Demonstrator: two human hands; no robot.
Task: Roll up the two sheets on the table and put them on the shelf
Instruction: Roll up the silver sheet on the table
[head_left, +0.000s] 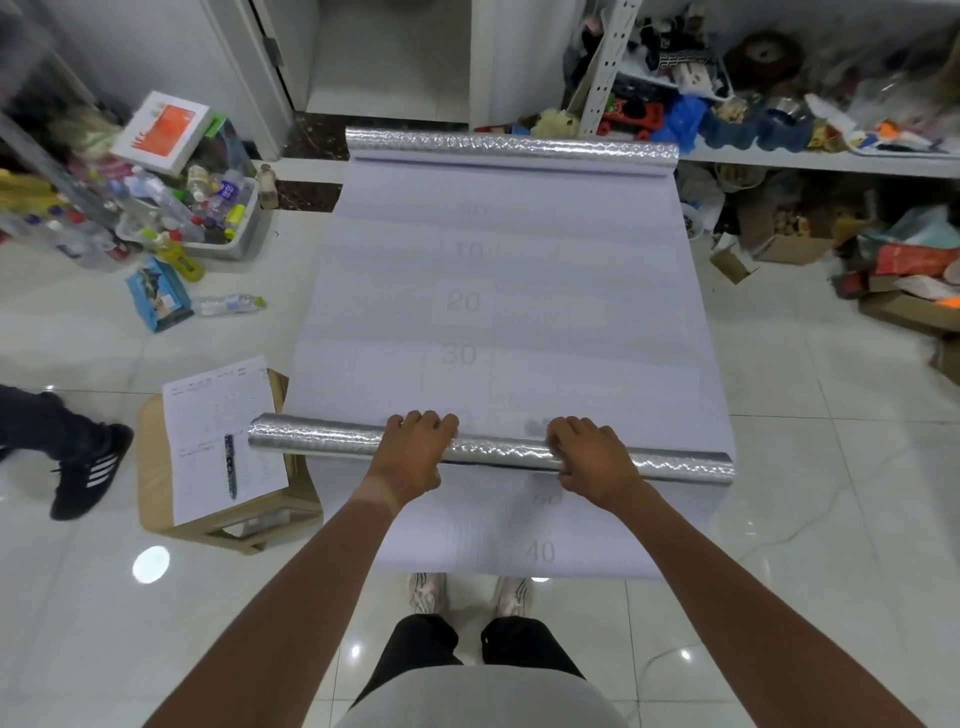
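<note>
White sheets (498, 291) printed with numbers lie flat along the table, silver foil on their rolled side. A near silver roll (311, 436) lies across the sheet in front of me. My left hand (415, 452) and my right hand (592, 457) both lie on top of this roll, fingers curled over its far side. A second silver roll (509, 145) sits at the far end of the sheet. A white metal shelf (810, 156) stands at the back right, crowded with toys and clutter.
A wooden stool (156, 467) with a paper form and a pen stands at the left of the table. Another person's leg and black shoe (88, 467) are at the far left. A bin of bottles (208, 218) and cardboard boxes (789, 244) sit on the tiled floor.
</note>
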